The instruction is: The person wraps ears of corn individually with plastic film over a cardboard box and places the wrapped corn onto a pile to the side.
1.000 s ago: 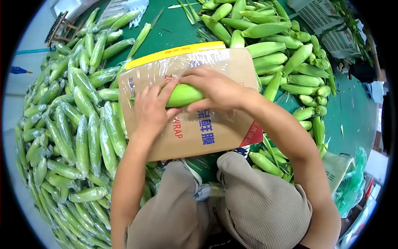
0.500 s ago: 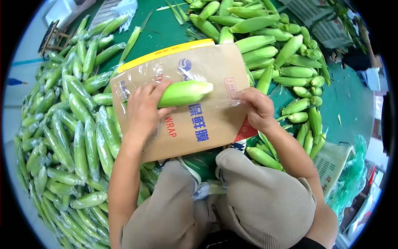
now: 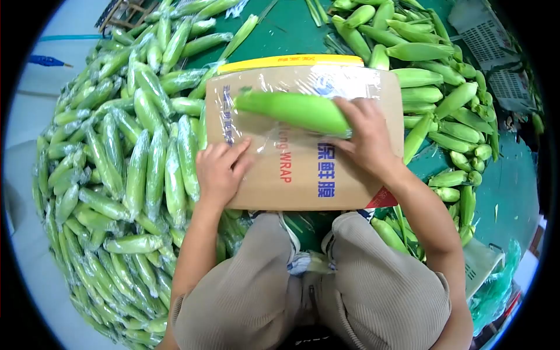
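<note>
My right hand (image 3: 366,137) is closed around the right end of a single long green ear of corn in its husk (image 3: 294,112), the thumb on the near side and the fingers on the far side. The ear lies crosswise above the top face of a flat brown cardboard box (image 3: 364,175), which serves as the landmark below. The left end of the ear is free and slightly blurred; I cannot tell whether its underside touches the box.

My left hand (image 3: 220,169) is at the left part of the box, near its near-left corner, clear of the ear. Its fingers are partly bent, with the index finger extended and the thumb apart from it. I cannot tell whether it pinches any film.

Shiny clear plastic film (image 3: 376,90) covers part of the box top. A yellow printed strip (image 3: 291,60) runs along the far edge of the box. Red and blue lettering marks the top face.

Left of the box: a large pile of film-wrapped green corn ears (image 3: 137,169). Right of the box: a heap of green corn ears without film (image 3: 458,99). Near side of the box: my knees in beige ribbed trousers (image 3: 396,280).
</note>
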`<state>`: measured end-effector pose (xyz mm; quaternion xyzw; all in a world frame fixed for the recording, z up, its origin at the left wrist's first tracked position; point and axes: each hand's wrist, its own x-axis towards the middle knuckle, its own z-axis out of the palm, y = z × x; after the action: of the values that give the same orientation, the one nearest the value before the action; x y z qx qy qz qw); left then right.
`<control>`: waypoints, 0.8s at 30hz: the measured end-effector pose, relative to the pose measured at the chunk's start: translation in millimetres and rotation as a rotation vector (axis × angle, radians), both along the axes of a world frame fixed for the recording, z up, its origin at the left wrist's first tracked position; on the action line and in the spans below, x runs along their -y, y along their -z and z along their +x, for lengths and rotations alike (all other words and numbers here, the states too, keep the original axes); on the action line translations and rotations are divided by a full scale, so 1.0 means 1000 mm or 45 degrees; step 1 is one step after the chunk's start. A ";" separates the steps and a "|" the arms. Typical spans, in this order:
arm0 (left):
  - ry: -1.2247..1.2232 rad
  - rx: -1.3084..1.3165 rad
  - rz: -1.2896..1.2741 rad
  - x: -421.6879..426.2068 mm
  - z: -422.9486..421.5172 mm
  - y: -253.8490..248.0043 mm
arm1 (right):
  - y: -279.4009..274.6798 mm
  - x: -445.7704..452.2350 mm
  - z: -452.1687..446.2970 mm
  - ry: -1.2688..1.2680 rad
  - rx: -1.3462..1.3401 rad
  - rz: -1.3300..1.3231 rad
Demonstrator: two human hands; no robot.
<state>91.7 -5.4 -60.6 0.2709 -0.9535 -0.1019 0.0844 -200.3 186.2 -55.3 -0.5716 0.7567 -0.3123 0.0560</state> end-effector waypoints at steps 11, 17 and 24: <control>0.064 -0.480 0.229 -0.067 -0.007 -0.006 | -0.038 -0.033 0.008 -0.575 0.124 0.489; 0.208 0.078 -0.180 0.006 -0.106 -0.034 | -0.042 0.009 -0.013 -0.240 -0.018 0.113; 0.229 -0.407 0.145 0.009 -0.145 -0.038 | -0.013 0.060 -0.037 -0.160 -0.318 0.005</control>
<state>-53.3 -14.4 -22.9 0.1695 -0.9410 -0.2046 0.2098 -237.4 126.7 -42.2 -0.6521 0.7212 -0.2331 -0.0180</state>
